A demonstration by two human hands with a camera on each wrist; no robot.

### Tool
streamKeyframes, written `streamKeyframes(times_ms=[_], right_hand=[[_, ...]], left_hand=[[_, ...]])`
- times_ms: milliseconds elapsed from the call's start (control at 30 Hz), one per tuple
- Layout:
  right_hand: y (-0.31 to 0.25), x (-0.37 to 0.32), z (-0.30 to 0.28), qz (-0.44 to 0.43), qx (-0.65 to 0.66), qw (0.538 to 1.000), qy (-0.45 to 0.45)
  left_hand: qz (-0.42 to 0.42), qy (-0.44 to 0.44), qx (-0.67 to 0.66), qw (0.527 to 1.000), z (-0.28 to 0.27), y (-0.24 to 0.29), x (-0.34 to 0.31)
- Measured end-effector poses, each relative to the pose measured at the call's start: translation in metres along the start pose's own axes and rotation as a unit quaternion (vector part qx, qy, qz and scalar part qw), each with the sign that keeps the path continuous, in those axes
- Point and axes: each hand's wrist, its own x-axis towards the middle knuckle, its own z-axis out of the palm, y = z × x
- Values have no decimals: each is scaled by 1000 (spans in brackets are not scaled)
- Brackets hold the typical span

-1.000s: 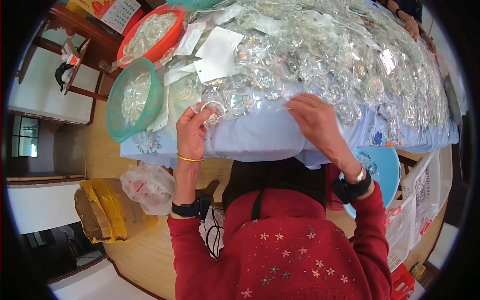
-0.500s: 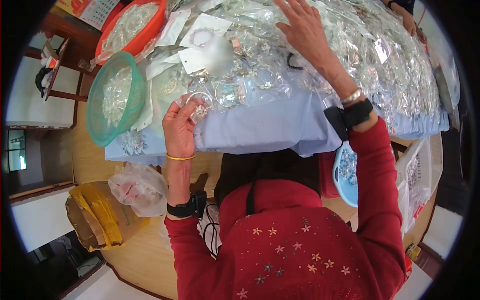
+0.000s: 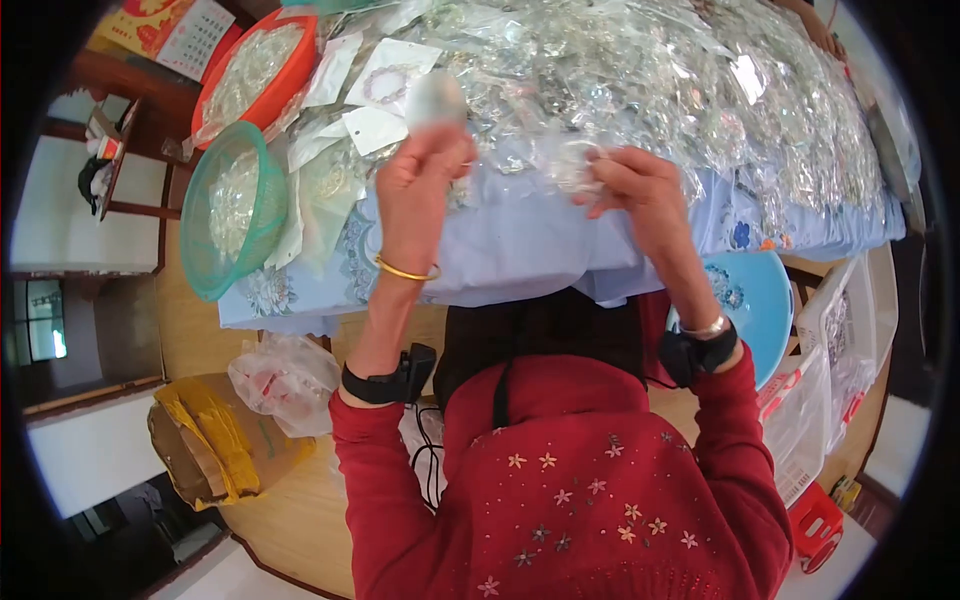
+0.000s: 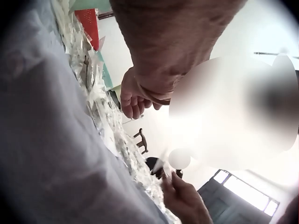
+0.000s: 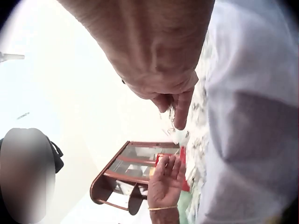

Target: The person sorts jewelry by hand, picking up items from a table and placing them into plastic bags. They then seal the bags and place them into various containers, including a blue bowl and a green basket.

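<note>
My right hand (image 3: 648, 195) pinches a small clear packet (image 3: 572, 168), blurred, above the table's near edge. In the right wrist view something shiny (image 5: 172, 114) shows between that hand's thumb and fingers. Beside the white cards my left hand (image 3: 422, 190) is raised over the near left of the pile, its fingertips blurred. Its palm (image 5: 164, 189) faces the right wrist view, fingers loosely bent, with nothing visible in them. A heap of clear packets (image 3: 640, 90) covers much of the blue cloth (image 3: 520, 240).
A red basket (image 3: 205, 125) and a green basket (image 3: 270, 205) of packets stand at the left. White cards (image 3: 375, 130) lie beside them, one with a beaded bracelet (image 3: 385, 85). Below the right edge are a blue basin (image 3: 765, 310) and white crates (image 3: 880, 300).
My right hand has come back from the far pile and now holds a packet. My left hand has moved up and right, and the bangle packet it held no longer shows in it.
</note>
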Motion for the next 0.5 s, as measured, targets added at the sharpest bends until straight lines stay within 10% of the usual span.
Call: streamKeyframes(times_ms=[133, 267, 500], right_hand=[[9, -61, -78, -6, -24, 990, 139], [21, -155, -143, 10, -15, 960, 281], [54, -361, -220, 165, -59, 900, 400]], left_hand=[[38, -39, 255, 965, -17, -17, 15], [297, -165, 545, 766, -7, -42, 26], [273, -293, 604, 689, 7, -55, 54]])
